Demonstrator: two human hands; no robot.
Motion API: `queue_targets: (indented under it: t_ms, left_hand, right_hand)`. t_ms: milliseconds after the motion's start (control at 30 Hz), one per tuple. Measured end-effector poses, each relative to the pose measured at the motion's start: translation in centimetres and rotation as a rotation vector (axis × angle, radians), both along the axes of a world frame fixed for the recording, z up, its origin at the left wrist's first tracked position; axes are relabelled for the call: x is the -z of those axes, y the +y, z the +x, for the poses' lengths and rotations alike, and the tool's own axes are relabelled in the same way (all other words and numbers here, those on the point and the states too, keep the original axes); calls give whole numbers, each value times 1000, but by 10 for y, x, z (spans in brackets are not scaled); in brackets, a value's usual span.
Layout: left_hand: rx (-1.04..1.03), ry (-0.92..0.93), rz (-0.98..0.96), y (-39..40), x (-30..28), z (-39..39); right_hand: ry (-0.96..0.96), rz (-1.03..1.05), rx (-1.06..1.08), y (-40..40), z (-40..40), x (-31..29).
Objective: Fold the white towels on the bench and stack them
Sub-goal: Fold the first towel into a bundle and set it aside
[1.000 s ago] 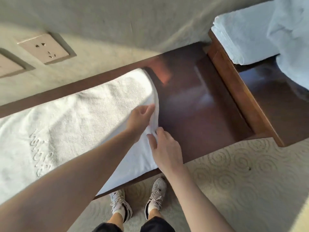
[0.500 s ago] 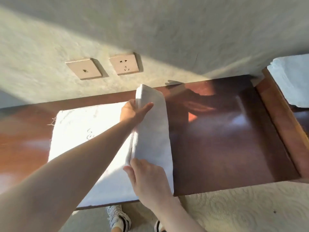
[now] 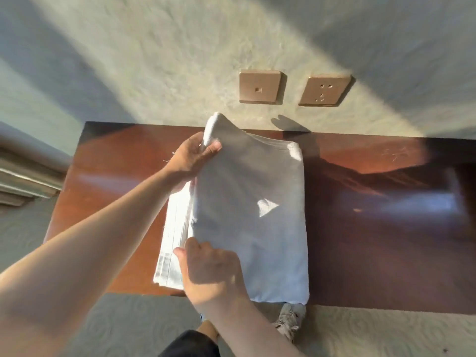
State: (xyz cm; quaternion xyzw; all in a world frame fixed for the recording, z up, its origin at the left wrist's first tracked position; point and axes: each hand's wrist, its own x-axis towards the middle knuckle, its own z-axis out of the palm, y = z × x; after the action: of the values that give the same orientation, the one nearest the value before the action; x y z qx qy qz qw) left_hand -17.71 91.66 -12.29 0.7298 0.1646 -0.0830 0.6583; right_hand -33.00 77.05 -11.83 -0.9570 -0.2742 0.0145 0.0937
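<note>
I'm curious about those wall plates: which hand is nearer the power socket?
The left hand. It grips the towel at its far corner, just below the socket; the right hand holds the near edge, much farther away.

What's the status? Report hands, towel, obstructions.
Left hand pinches far towel corner, raised. Right hand grips near edge. Towel folded over on bench. No obstruction visible.

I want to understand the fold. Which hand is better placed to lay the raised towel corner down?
Probably the left hand. It pinches the lifted far corner of the towel, so it only has to lower it. The right hand grips the near edge, which already lies low at the bench front.
</note>
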Motion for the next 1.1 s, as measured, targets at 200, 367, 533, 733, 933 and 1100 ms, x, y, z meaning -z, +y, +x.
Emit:
queue_targets:
  t_ms: [200, 367, 533, 733, 933, 1100]
  left_hand:
    - [-91, 80, 3, 63, 47, -17]
    - [-230, 153, 55, 85, 82, -23]
    - [-278, 222, 117, 95, 100, -24]
    - [-325, 15, 524, 82, 86, -55]
    - [-63, -252, 747, 1, 90, -145]
    - [273, -24, 994, -59, 116, -194]
  right_hand:
    - [0, -73, -26, 58, -12, 26]
    - [166, -81, -30, 78, -21, 48]
    - [486, 28, -14, 86, -25, 69]
    - [973, 206, 48, 72, -1, 66]
    - [410, 52, 91, -7, 85, 69]
    - [350, -69, -144, -42, 119, 91]
